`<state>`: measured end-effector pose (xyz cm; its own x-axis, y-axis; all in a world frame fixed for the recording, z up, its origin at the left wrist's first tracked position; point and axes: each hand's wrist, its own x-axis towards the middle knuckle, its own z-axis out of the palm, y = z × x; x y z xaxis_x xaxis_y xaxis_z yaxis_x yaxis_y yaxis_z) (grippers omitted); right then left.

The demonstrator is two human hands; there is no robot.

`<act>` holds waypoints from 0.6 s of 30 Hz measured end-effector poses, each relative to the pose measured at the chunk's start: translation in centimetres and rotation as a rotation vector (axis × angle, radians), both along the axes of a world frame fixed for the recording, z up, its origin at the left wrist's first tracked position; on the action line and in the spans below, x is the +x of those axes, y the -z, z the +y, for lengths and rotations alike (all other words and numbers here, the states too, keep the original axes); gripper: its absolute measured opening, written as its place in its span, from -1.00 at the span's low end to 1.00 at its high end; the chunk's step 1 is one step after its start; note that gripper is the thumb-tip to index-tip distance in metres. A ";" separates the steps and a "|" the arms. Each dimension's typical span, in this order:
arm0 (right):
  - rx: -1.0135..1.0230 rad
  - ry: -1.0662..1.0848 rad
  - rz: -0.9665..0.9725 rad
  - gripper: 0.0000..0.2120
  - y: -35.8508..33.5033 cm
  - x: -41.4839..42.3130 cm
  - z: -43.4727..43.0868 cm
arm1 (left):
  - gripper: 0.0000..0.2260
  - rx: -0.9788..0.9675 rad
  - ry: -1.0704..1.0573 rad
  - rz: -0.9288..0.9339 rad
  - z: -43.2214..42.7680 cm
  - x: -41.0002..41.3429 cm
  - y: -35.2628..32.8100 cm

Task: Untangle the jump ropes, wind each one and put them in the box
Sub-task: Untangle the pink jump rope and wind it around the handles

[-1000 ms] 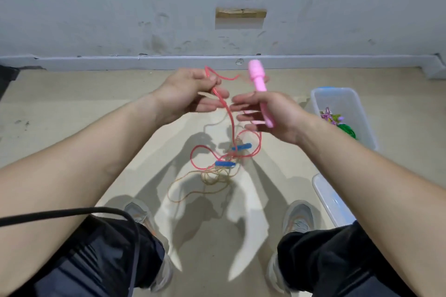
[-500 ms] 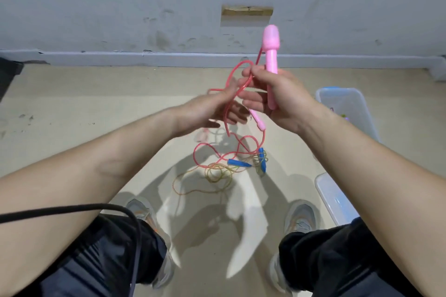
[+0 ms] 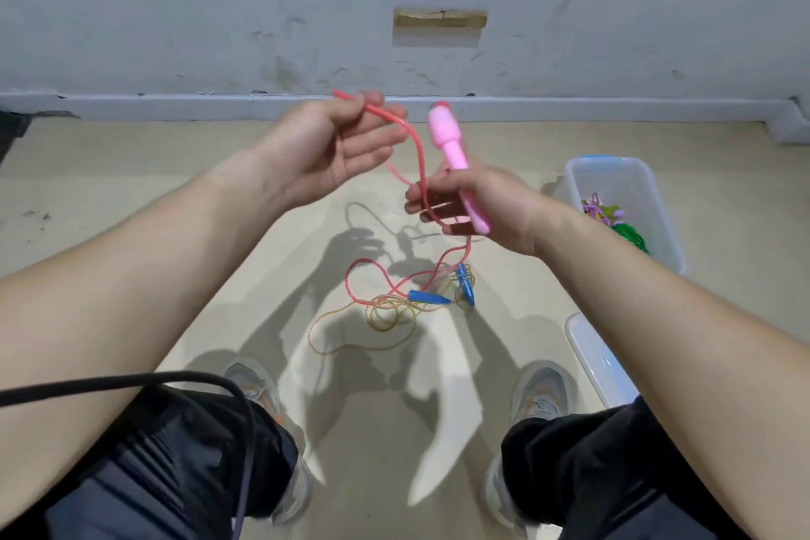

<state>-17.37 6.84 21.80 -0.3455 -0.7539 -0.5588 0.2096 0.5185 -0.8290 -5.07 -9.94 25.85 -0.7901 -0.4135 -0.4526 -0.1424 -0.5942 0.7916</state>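
Mid-air, right hand (image 3: 491, 210) gripping pink handle (image 3: 447, 140)

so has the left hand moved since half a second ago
Yes: the left hand rose toward the baseboard and drew leftward, away from the right hand.

No legible text or labels.

Beige floor (image 3: 131, 197). Mid-floor tangle: pink rope (image 3: 350, 276) loops lying over a thin yellowish rope (image 3: 385, 316), two blue handles (image 3: 427, 297) in the tangle. Clear box (image 3: 570, 175) at right, lid (image 3: 600, 360) nearer. Two shoes (image 3: 258, 381) planted below.
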 end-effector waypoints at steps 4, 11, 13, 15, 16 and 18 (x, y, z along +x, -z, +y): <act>0.003 -0.074 0.211 -0.88 -0.2 0.4 0.3 | -0.82 -0.014 -0.130 -0.019 -1.2 0.0 0.7; -0.275 0.199 -0.060 -0.89 -2.8 0.4 -1.0 | -0.24 -0.403 0.450 -0.273 2.0 0.4 3.3; -0.348 0.261 -0.147 -0.88 -3.7 0.4 -1.4 | -0.36 -0.483 0.612 -0.234 3.3 0.8 3.9; -0.386 0.311 -0.180 -0.87 -4.2 0.3 -1.6 | -0.69 -0.615 0.779 -0.159 3.8 1.1 4.2; -0.402 0.341 -0.187 -0.87 -4.3 0.2 -1.8 | -0.84 -0.651 0.816 -0.125 3.7 1.2 4.5; -0.434 0.425 -0.206 -0.87 -4.4 -0.4 -1.8 | -0.84 -0.646 0.755 -0.133 3.4 1.2 4.6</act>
